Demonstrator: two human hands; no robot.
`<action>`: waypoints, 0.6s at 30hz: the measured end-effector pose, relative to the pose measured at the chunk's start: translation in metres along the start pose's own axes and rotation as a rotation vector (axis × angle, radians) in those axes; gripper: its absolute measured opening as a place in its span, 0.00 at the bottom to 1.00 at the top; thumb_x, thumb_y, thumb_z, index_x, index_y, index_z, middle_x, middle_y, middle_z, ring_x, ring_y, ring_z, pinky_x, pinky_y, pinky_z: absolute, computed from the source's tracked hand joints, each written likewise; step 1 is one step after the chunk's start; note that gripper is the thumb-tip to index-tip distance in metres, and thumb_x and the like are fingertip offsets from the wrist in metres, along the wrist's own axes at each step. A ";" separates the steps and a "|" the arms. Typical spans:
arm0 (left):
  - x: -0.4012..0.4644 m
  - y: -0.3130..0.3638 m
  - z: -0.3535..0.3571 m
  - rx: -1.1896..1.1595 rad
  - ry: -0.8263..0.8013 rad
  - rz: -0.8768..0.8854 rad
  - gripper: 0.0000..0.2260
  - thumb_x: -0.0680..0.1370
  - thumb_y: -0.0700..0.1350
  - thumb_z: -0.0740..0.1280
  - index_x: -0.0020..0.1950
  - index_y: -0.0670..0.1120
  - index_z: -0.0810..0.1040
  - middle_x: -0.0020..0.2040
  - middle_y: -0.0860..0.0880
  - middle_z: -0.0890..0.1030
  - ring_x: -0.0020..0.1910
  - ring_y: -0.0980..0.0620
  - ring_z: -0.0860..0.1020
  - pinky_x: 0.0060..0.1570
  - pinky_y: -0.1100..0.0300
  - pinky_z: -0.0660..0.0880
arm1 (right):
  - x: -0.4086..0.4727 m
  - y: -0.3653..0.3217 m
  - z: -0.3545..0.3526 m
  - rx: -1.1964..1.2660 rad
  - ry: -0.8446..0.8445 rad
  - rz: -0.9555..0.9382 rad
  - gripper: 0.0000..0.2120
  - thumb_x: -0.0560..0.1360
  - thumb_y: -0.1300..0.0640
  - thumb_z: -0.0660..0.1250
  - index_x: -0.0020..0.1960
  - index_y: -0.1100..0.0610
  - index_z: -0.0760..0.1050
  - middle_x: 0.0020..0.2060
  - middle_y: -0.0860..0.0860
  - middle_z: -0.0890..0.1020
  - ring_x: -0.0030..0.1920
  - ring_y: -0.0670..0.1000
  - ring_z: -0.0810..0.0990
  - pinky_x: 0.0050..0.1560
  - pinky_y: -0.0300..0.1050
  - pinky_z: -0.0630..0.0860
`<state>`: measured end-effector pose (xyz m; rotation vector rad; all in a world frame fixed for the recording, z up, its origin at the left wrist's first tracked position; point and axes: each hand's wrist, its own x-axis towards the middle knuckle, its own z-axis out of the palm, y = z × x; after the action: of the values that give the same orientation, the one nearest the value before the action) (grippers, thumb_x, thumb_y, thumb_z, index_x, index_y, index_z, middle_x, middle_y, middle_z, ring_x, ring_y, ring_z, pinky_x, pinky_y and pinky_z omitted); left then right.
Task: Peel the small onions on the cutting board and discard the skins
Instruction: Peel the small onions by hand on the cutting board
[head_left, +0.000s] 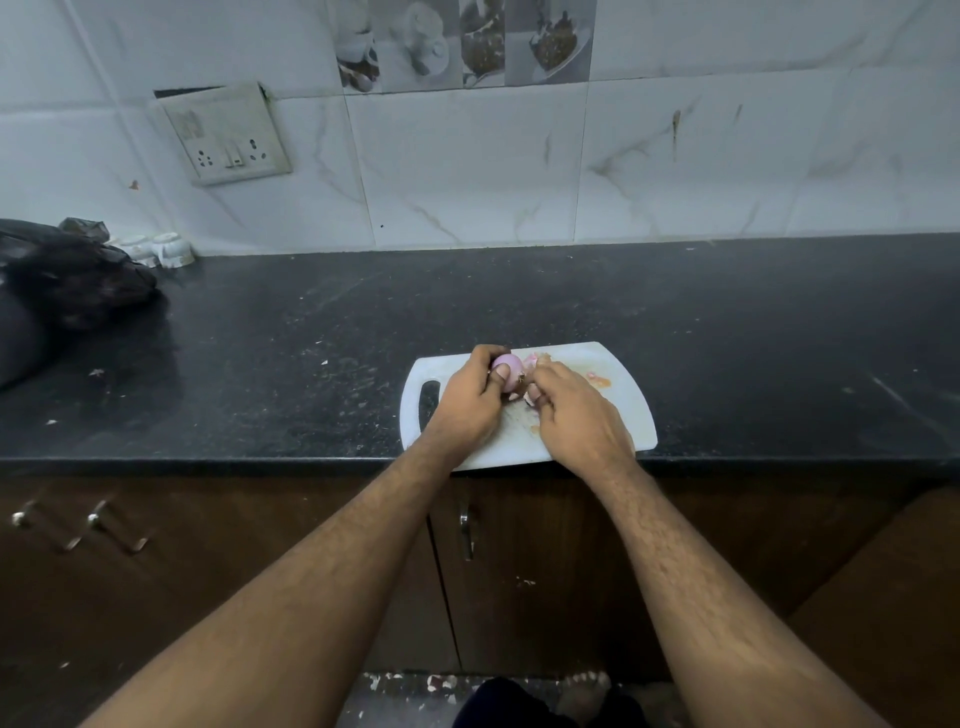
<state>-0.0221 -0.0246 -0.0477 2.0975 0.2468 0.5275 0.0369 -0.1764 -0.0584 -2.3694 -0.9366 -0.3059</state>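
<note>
A white cutting board (623, 415) lies at the front edge of the black counter. Over it my left hand (467, 400) grips a small pink onion (506, 364), thumb pressed on its front. My right hand (574, 410) is right beside the onion and pinches a bit of its skin (531, 399) between thumb and fingers. A few pale pink skin scraps (535, 359) lie on the board behind my hands, and more orange-pink bits (597, 378) lie to the right. Other onions, if any, are hidden by my hands.
A black plastic bag (67, 280) sits on the black counter (260, 364) at far left, with small white cups (166, 249) behind it. A switch socket plate (228, 135) is on the tiled wall. Brown cabinet doors (519, 571) stand below the counter.
</note>
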 end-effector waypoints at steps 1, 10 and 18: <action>0.000 0.000 0.001 -0.003 -0.004 -0.001 0.13 0.87 0.44 0.58 0.70 0.45 0.73 0.59 0.51 0.80 0.56 0.55 0.77 0.47 0.81 0.68 | 0.001 0.000 0.000 0.023 0.027 0.040 0.07 0.83 0.53 0.56 0.54 0.46 0.72 0.52 0.42 0.74 0.51 0.49 0.77 0.41 0.47 0.70; -0.001 0.003 0.000 0.056 -0.055 0.082 0.13 0.86 0.42 0.60 0.70 0.46 0.75 0.64 0.47 0.75 0.61 0.54 0.74 0.54 0.81 0.65 | -0.002 -0.002 -0.004 0.228 0.172 0.093 0.13 0.82 0.49 0.61 0.63 0.51 0.77 0.57 0.47 0.74 0.57 0.49 0.76 0.52 0.50 0.78; -0.004 0.007 0.001 0.042 -0.078 0.141 0.11 0.86 0.41 0.61 0.67 0.42 0.75 0.63 0.46 0.79 0.62 0.50 0.77 0.63 0.60 0.72 | 0.001 -0.001 -0.004 0.028 0.121 0.075 0.05 0.82 0.52 0.60 0.55 0.53 0.70 0.52 0.48 0.74 0.51 0.49 0.69 0.45 0.48 0.68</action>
<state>-0.0256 -0.0311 -0.0436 2.1818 0.0656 0.5261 0.0367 -0.1771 -0.0541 -2.3257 -0.7890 -0.3994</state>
